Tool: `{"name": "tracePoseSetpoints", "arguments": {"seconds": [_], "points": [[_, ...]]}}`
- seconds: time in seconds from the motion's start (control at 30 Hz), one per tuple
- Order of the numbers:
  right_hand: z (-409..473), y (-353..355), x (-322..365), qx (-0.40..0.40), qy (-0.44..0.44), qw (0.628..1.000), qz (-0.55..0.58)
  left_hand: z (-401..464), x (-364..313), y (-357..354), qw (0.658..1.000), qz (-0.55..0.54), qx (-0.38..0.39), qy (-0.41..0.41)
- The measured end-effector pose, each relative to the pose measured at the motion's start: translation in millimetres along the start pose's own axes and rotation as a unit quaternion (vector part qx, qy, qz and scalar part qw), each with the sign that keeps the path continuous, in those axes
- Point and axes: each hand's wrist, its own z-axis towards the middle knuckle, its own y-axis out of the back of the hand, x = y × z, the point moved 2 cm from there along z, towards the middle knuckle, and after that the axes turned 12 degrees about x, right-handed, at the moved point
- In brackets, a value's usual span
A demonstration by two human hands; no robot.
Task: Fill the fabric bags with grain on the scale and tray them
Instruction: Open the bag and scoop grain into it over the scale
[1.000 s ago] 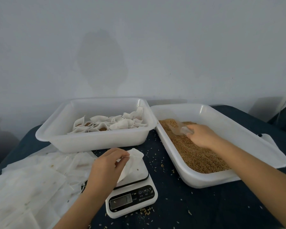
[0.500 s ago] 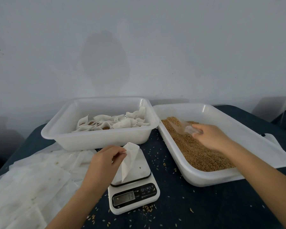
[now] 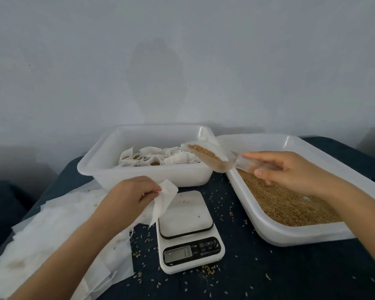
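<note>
Your right hand (image 3: pixel 290 172) has lifted the clear scoop (image 3: pixel 212 158), loaded with grain, out of the grain tray (image 3: pixel 275 232); pouring comes next. Its long axis runs right to left, mouth leftward. Your left hand (image 3: pixel 130 195) pinches the empty bag (image 3: pixel 164 201) at the scale (image 3: pixel 188 230), hanging downward.

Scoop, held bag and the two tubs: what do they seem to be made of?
Scoop: clear plastic, probably; the grain shows through its wall. Bag in the left hand: thin white matte fabric, possibly non-woven; it hangs limp and creased. Tubs: smooth, slightly glossy white plastic, judging by the moulded rounded rims.
</note>
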Motion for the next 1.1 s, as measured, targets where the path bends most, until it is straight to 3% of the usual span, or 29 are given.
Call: {"name": "tracePoseSetpoints", "arguments": {"seconds": [0.27,0.8,1.1], "points": [[5.2,-35.2,20.2,0.14,0.062,0.985,-0.08,-6.5,6.6,7.3,0.998,0.028,0.05,-0.006],[14.1,-13.4,50.4,0.243,0.022,0.957,-0.154,-5.4,0.8,-11.0,0.988,0.034,0.138,-0.064],[24.5,-1.6,81.7,0.281,0.006,0.935,-0.215,-5.9,-0.5,-15.1,0.987,0.035,0.144,-0.064]]}}
